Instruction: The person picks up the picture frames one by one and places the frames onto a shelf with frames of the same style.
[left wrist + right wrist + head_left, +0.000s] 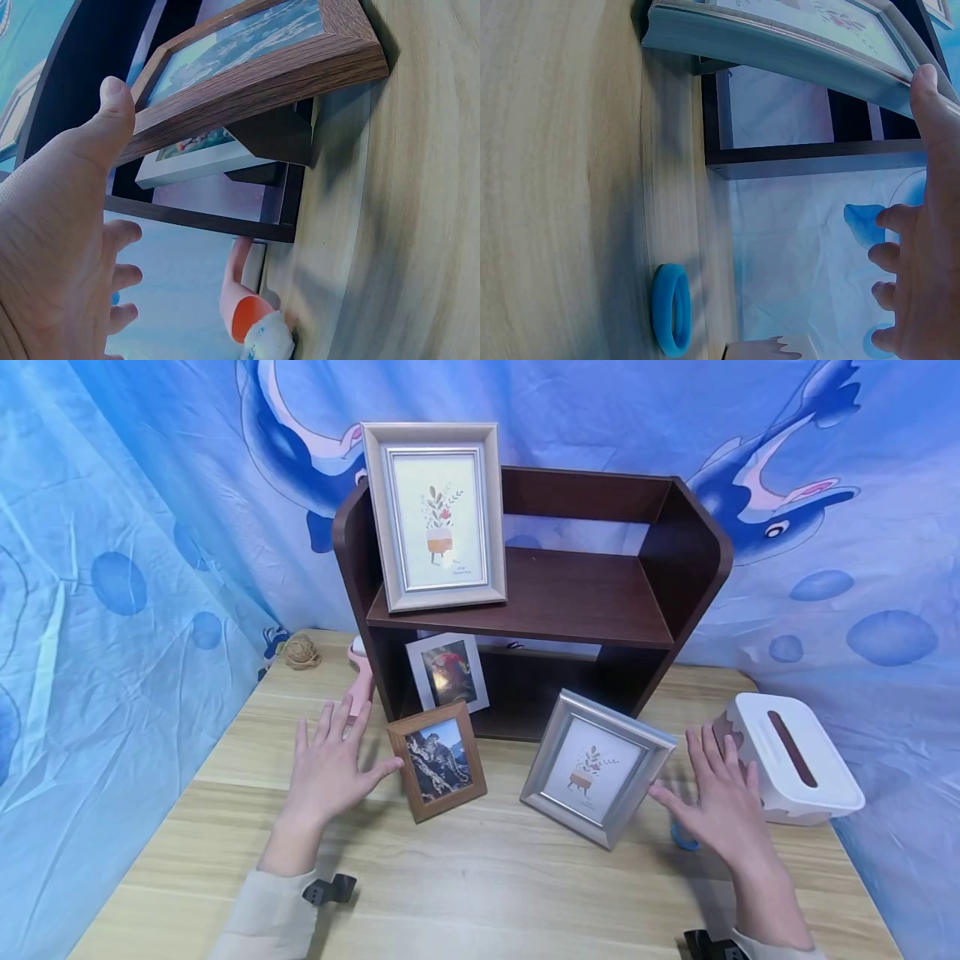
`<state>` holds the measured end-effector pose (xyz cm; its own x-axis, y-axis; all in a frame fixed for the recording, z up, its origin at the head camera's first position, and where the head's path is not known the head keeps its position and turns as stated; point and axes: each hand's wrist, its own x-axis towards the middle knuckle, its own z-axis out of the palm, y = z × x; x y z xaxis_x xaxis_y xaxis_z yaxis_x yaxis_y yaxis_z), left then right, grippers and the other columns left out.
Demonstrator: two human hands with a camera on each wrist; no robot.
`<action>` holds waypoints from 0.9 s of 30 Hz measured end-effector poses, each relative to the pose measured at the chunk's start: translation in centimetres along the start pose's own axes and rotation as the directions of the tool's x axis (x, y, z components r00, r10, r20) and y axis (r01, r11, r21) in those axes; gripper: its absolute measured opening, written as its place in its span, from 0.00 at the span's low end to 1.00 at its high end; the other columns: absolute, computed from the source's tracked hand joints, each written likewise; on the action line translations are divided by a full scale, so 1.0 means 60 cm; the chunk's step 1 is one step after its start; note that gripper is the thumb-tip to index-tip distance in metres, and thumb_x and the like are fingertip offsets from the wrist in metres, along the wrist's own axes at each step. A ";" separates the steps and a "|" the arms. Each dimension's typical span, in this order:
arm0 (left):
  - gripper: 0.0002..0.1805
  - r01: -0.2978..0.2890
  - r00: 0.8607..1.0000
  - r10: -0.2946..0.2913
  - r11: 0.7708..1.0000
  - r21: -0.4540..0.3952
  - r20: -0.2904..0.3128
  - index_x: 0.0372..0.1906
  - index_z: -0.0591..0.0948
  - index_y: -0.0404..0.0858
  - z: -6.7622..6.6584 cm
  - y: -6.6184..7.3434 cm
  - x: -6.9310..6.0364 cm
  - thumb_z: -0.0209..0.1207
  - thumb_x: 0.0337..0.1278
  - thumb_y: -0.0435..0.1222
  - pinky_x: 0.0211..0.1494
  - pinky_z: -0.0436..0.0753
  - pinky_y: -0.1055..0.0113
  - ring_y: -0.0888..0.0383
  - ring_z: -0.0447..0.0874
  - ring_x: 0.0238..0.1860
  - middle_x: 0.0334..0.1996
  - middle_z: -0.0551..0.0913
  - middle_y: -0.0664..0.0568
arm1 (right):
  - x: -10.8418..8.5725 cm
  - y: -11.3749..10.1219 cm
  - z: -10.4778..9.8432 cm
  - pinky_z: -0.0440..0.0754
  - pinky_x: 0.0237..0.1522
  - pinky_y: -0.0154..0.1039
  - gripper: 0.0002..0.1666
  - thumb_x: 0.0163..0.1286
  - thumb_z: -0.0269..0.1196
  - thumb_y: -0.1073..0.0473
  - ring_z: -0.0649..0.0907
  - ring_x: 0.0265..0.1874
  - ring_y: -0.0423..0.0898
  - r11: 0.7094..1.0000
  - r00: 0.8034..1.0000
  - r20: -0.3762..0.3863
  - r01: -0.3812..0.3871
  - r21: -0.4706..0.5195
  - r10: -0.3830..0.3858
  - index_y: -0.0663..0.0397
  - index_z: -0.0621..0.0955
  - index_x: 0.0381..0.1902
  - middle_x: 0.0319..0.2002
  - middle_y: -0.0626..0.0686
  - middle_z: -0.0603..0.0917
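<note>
My left hand [326, 777] is spread, its thumb at the left edge of a wooden frame [412, 722] with a leopard picture; contact is unclear. My right hand [723, 806] has its fingers extended, with the thumb by the right side of a silver frame [536, 777]. Both frames stand tilted on the table. In the left wrist view, a dark support shows behind the wooden frame [262, 86]. The right wrist view shows the right thumb against or very near the silver frame's edge [780, 64]. Neither hand grips anything.
A dark shelf [577, 597] stands behind, holding a large silver frame [375, 518] above and a white parrot frame [480, 681] below. A twine ball [301, 652] and pink object [362, 681] are left; a blue ring [684, 838] and white tissue box [825, 764] are right.
</note>
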<state>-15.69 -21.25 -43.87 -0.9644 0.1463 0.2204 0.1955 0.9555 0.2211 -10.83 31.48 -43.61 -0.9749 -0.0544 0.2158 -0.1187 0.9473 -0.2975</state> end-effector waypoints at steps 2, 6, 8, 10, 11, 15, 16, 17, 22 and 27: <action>0.57 0.006 1.000 -0.006 1.000 -0.016 0.004 0.80 0.57 0.41 0.002 -0.001 0.001 0.53 0.56 0.74 0.76 0.34 0.31 0.33 0.41 0.79 0.80 0.50 0.37 | 0.000 0.001 0.001 0.33 0.70 0.77 0.62 0.67 0.60 0.30 0.36 0.77 0.66 1.000 1.000 -0.005 0.007 0.009 -0.007 0.54 0.44 0.82 0.81 0.61 0.40; 0.52 0.016 1.000 -0.017 0.997 -0.071 -0.014 0.80 0.56 0.41 0.005 -0.005 0.005 0.51 0.62 0.70 0.76 0.39 0.30 0.33 0.43 0.78 0.80 0.51 0.37 | -0.001 0.001 -0.001 0.42 0.70 0.77 0.55 0.70 0.60 0.36 0.43 0.78 0.67 0.996 0.998 -0.059 0.035 0.087 -0.030 0.55 0.50 0.82 0.80 0.65 0.47; 0.46 0.010 0.999 -0.015 0.993 -0.115 -0.051 0.80 0.57 0.40 0.007 -0.008 0.008 0.51 0.68 0.64 0.76 0.43 0.30 0.32 0.47 0.77 0.79 0.53 0.36 | -0.001 0.000 -0.004 0.49 0.69 0.77 0.48 0.73 0.60 0.41 0.51 0.77 0.69 0.987 0.993 -0.110 0.052 0.155 -0.035 0.56 0.55 0.80 0.78 0.68 0.53; 0.41 -0.006 0.994 -0.011 0.986 -0.165 -0.105 0.79 0.59 0.38 0.010 -0.011 0.012 0.51 0.72 0.57 0.74 0.49 0.29 0.32 0.52 0.76 0.77 0.57 0.35 | -0.001 -0.001 -0.005 0.57 0.67 0.76 0.41 0.75 0.57 0.45 0.60 0.72 0.72 0.973 0.983 -0.178 0.079 0.219 -0.040 0.58 0.61 0.78 0.74 0.70 0.62; 0.39 -0.017 0.991 -0.010 0.981 -0.193 -0.137 0.78 0.61 0.36 0.012 -0.013 0.014 0.51 0.73 0.55 0.73 0.52 0.29 0.31 0.54 0.75 0.76 0.60 0.34 | 0.000 -0.001 -0.005 0.61 0.64 0.75 0.38 0.77 0.57 0.47 0.65 0.69 0.73 0.964 0.975 -0.215 0.099 0.245 -0.045 0.60 0.64 0.76 0.71 0.71 0.66; 0.32 -0.066 0.965 -0.023 0.942 -0.329 -0.260 0.71 0.69 0.30 0.018 -0.017 0.024 0.53 0.74 0.47 0.70 0.63 0.32 0.31 0.66 0.69 0.70 0.69 0.32 | 0.005 -0.002 -0.004 0.72 0.65 0.46 0.29 0.78 0.56 0.54 0.80 0.58 0.58 0.937 0.941 -0.334 0.156 0.314 -0.045 0.63 0.71 0.70 0.59 0.70 0.80; 0.31 -0.074 0.959 -0.033 0.930 -0.360 -0.282 0.70 0.71 0.29 0.020 -0.018 0.027 0.54 0.74 0.47 0.69 0.65 0.33 0.31 0.68 0.67 0.68 0.71 0.31 | 0.007 -0.003 -0.003 0.72 0.64 0.37 0.28 0.77 0.57 0.56 0.82 0.56 0.49 0.927 0.935 -0.353 0.170 0.334 -0.044 0.64 0.72 0.69 0.57 0.69 0.82; 0.30 -0.079 0.953 -0.045 0.917 -0.390 -0.300 0.68 0.73 0.28 0.020 -0.018 0.029 0.56 0.73 0.46 0.68 0.67 0.34 0.31 0.70 0.66 0.66 0.73 0.30 | 0.008 -0.003 -0.003 0.70 0.61 0.28 0.26 0.76 0.57 0.59 0.82 0.52 0.40 0.916 0.929 -0.366 0.183 0.356 -0.043 0.65 0.74 0.68 0.54 0.69 0.83; 0.26 -0.056 0.933 -0.149 0.838 -0.543 -0.327 0.63 0.78 0.29 0.023 -0.016 0.044 0.60 0.71 0.44 0.62 0.75 0.40 0.34 0.79 0.57 0.58 0.80 0.32 | 0.012 -0.008 0.002 0.71 0.49 0.13 0.22 0.75 0.56 0.66 0.78 0.46 0.18 0.860 0.920 -0.390 0.232 0.455 -0.042 0.69 0.76 0.63 0.47 0.70 0.85; 0.24 -0.022 0.925 -0.251 0.715 -0.699 -0.286 0.63 0.78 0.31 0.021 -0.009 0.061 0.57 0.74 0.45 0.56 0.82 0.65 0.42 0.84 0.53 0.57 0.83 0.37 | 0.013 -0.013 0.012 0.76 0.45 0.15 0.19 0.77 0.53 0.69 0.82 0.44 0.23 0.808 0.898 -0.430 0.319 0.496 -0.091 0.71 0.78 0.61 0.43 0.55 0.89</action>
<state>-19.54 -20.89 -44.36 -0.8901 -0.1773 0.4198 0.2858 0.5002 0.8173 -11.61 30.49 -43.88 -0.7839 0.0012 0.6209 -0.5001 0.5916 -0.6324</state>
